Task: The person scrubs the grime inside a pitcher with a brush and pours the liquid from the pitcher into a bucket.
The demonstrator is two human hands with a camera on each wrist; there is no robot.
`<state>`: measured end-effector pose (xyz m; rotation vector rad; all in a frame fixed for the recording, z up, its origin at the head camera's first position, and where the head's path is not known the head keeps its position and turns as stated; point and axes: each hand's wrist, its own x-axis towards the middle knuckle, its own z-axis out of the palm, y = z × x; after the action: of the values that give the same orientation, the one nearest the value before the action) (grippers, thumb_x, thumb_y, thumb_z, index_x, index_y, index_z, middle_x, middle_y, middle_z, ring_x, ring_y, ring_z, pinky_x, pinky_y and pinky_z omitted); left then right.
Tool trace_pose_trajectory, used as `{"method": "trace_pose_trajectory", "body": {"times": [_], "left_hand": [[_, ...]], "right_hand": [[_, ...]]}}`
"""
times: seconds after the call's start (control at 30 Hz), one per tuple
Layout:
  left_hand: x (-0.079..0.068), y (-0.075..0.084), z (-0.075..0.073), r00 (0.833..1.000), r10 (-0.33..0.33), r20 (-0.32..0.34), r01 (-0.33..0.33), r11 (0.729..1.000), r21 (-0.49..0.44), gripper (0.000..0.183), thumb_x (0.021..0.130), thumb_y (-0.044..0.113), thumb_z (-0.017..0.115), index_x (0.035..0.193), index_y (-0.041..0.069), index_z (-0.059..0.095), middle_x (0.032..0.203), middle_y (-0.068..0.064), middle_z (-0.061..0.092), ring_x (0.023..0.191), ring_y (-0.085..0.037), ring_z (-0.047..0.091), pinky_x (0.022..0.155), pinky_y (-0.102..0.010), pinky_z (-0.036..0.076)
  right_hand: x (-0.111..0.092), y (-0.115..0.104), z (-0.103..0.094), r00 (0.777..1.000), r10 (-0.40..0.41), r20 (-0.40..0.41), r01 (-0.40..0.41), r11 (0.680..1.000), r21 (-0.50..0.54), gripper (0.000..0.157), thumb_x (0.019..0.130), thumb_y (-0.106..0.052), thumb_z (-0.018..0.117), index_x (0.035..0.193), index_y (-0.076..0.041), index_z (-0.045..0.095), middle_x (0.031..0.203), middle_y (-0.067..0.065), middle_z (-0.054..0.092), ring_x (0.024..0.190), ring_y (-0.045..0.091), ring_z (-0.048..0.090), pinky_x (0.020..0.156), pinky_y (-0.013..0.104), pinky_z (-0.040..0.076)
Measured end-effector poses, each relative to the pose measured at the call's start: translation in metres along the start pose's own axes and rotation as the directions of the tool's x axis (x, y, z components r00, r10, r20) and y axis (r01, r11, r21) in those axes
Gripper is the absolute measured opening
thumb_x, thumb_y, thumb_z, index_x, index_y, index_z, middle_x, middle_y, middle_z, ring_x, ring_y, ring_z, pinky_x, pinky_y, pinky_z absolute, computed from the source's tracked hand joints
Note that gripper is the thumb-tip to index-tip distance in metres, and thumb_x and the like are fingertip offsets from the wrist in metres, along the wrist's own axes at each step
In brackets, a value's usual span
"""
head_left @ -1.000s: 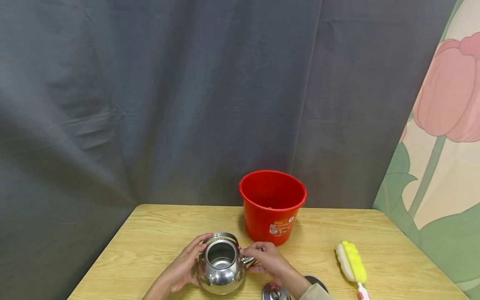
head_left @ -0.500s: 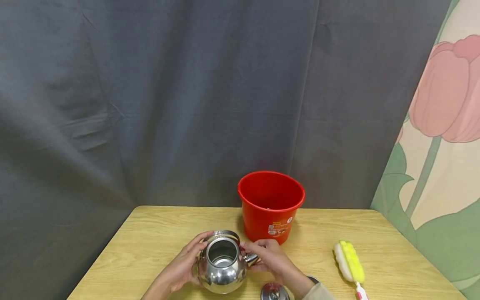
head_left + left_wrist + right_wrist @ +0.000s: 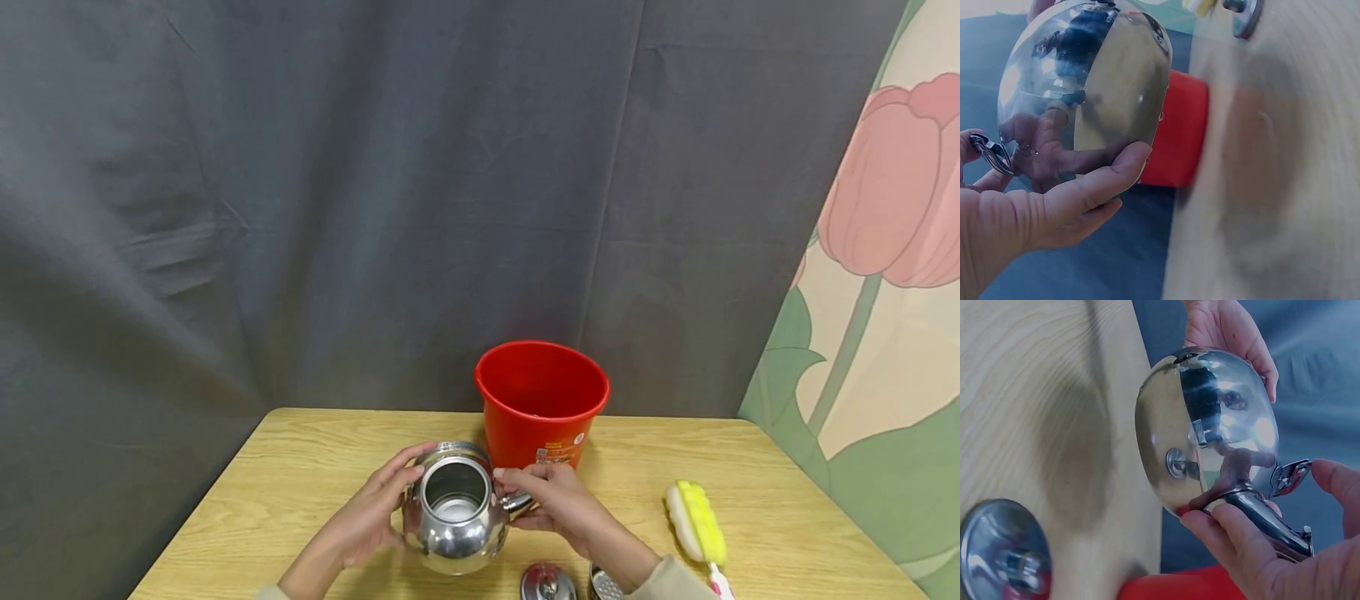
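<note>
A shiny stainless steel teapot (image 3: 457, 542), lidless, is held between both hands, its round mouth facing the head camera. Clear of the tabletop in the wrist views, it carries small drops along its lower edge (image 3: 1161, 117). The left hand (image 3: 367, 512) grips its left side, fingers up by the raised handle (image 3: 453, 450) and thumb along the body. On the other side, the right hand (image 3: 562, 504) has its fingers curled round the spout (image 3: 1266, 519), with its thumb at the handle's end. Below lie the knobbed lid (image 3: 1004, 550) and a perforated metal strainer (image 3: 604, 583), partly behind the right forearm.
Behind the teapot stands a red bucket (image 3: 510, 433) on the wooden table (image 3: 300, 467). A yellow and white sponge brush (image 3: 699, 521) lies on the right. Grey cloth (image 3: 420, 208) hangs along the back, beside a flower-patterned wall (image 3: 885, 350).
Both hands have carried the teapot a little to the right and away from the body, nearer the bucket. More of the strainer shows beside the right forearm.
</note>
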<state>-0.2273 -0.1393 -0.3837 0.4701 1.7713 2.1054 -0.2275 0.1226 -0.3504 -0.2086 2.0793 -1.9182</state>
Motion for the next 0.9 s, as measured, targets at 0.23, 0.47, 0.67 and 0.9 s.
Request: {"method": "trace_pose_trajectory", "body": {"times": [0.23,0.47,0.67,0.9], "left_hand": [[0.003,0.026,0.008,0.998,0.042,0.036,-0.044,0.997,0.07,0.05,0.099,0.035,0.041,0.146,0.024,0.029,0.153,-0.014,0.012,0.132,-0.057,-0.003,0.069,-0.063,0.047],[0.013,0.052,0.02,0.997,0.056,0.051,-0.061,0.992,0.111,0.05,0.098,0.036,0.043,0.146,0.024,0.031,0.152,-0.012,0.016,0.135,-0.052,0.007,0.069,-0.064,0.046],[0.024,0.07,0.027,0.996,0.07,0.049,-0.076,0.989,0.13,0.049,0.098,0.033,0.044,0.145,0.024,0.033,0.15,-0.01,0.022,0.135,-0.046,0.016,0.068,-0.061,0.048],[0.041,0.077,0.033,0.996,0.082,0.037,-0.087,0.986,0.14,0.048,0.099,0.029,0.043,0.145,0.023,0.033,0.147,-0.009,0.026,0.133,-0.044,0.022,0.064,-0.061,0.048]], "right_hand": [[-0.011,-0.026,-0.006,0.999,-0.04,0.001,0.04,0.999,0.012,0.034,0.086,-0.031,0.064,0.095,0.002,0.065,0.086,0.005,0.067,0.075,0.018,0.066,0.073,0.038,0.055],[-0.014,-0.049,-0.018,0.998,-0.053,-0.02,0.053,0.999,0.01,0.038,0.086,-0.03,0.064,0.1,0.004,0.063,0.088,0.007,0.061,0.071,0.018,0.064,0.072,0.04,0.055],[-0.014,-0.066,-0.028,0.998,-0.047,-0.031,0.048,0.999,0.022,0.04,0.085,-0.033,0.066,0.096,0.005,0.062,0.085,0.007,0.062,0.071,0.018,0.065,0.07,0.038,0.055],[-0.011,-0.076,-0.039,0.997,-0.058,-0.053,0.057,0.998,-0.022,0.039,0.084,-0.033,0.067,0.094,0.004,0.061,0.079,0.009,0.064,0.066,0.018,0.066,0.066,0.036,0.055]]}}
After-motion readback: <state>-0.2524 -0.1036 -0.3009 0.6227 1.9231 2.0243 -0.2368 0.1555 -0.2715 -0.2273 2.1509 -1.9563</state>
